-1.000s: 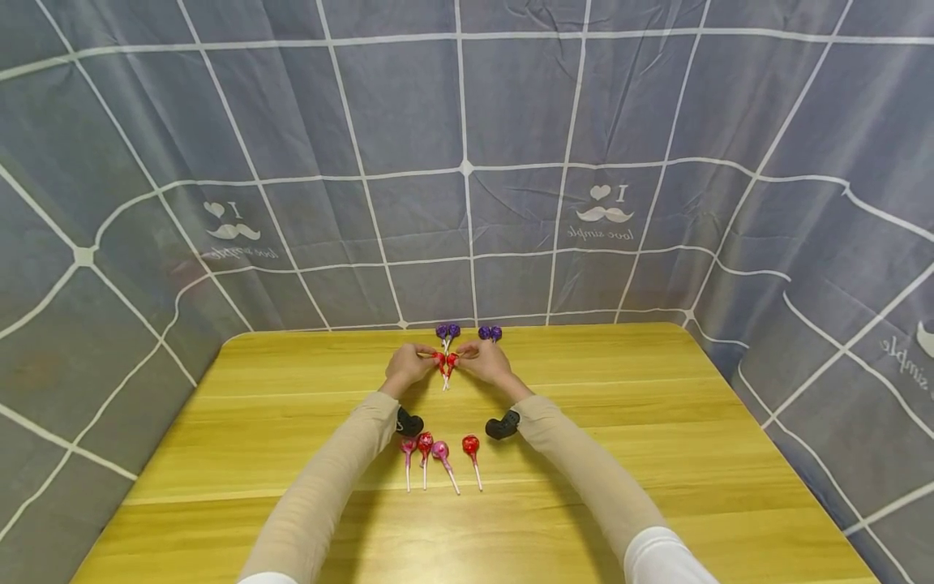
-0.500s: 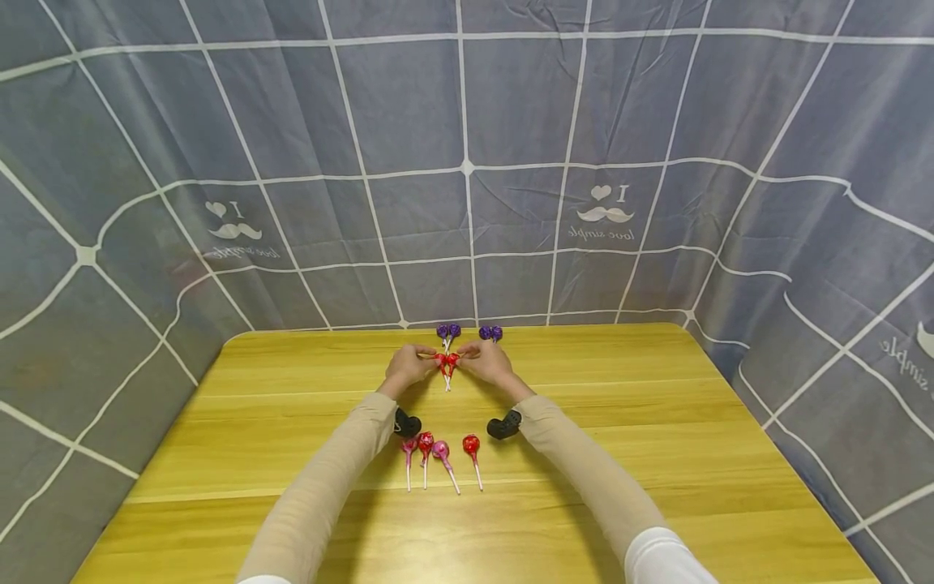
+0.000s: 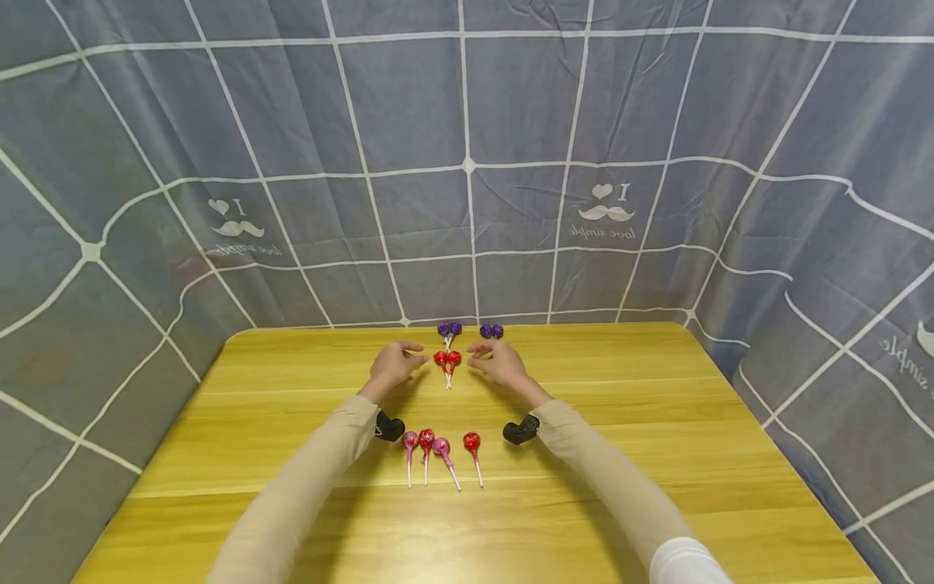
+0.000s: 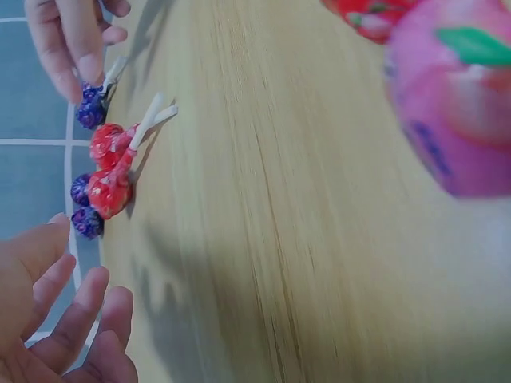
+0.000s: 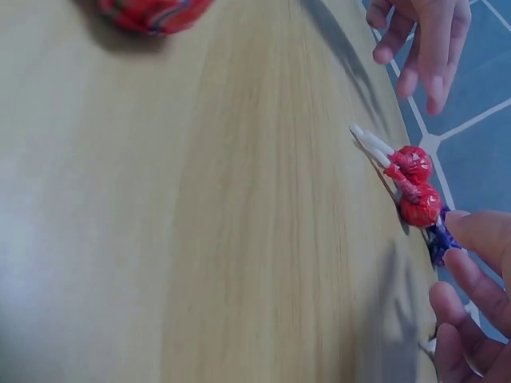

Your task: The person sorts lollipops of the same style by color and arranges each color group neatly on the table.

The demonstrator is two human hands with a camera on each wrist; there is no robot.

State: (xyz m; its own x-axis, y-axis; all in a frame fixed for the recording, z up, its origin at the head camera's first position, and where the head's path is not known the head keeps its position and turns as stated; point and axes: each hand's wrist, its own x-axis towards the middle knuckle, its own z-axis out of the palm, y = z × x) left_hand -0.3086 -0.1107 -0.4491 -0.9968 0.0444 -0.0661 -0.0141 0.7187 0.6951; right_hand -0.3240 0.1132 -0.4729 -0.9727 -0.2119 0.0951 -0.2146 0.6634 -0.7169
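Observation:
Two red lollipops [image 3: 447,359] lie side by side on the table, heads together and white sticks crossing. My left hand [image 3: 396,362] is just left of them, fingers apart and holding nothing. On their other side is my right hand [image 3: 499,364], likewise holding nothing, with a small gap between its fingertips and the red heads. Behind the red pair lies a pair of purple lollipops [image 3: 449,329]. A second purple pair [image 3: 491,331] lies further right, its sticks hidden behind my right hand. In the left wrist view, the red pair [image 4: 112,171] shows between both hands.
Nearer the front of the wooden table [image 3: 584,487] lie a pink lollipop [image 3: 410,440], a red one [image 3: 426,440], another pink one [image 3: 441,447] and, a little apart, a red one [image 3: 472,442]. A grey curtain [image 3: 423,219] with white lines hangs behind the table.
Both hands have let go of the two red lollipops and drawn apart, the left hand to the left, the right hand to the right. The red pair stays with heads together.

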